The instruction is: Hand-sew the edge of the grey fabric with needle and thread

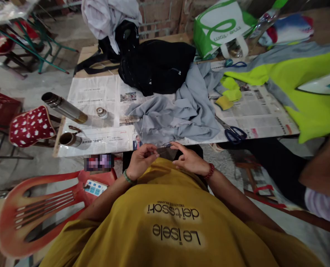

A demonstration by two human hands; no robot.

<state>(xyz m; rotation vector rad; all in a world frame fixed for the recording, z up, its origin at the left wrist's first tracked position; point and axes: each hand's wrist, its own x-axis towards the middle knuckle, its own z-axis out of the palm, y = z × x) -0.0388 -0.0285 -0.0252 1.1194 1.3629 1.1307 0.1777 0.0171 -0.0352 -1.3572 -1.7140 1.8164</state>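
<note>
My left hand (143,160), with a green bead bracelet at the wrist, is just off the table's front edge. Its fingers curl towards the thumb as in a pinch; anything between them is too small to make out. My right hand (191,160), wearing a red bead bracelet, faces it across a small gap. Its index finger stretches out and the thumb stands apart, with nothing visible in it. Directly beyond both hands lies a crumpled grey cloth (165,118) on the newspaper-covered table (106,140). Dark-handled scissors (234,134) rest at the cloth's right.
A steel flask (66,107), its cap (101,112) and a cup (69,139) stand at left. Behind the cloth are a black bag (156,65) and a green-white bag (223,27). Another person's arm (324,168), a yellow-green garment (301,81) and an iron (324,83) are at right.
</note>
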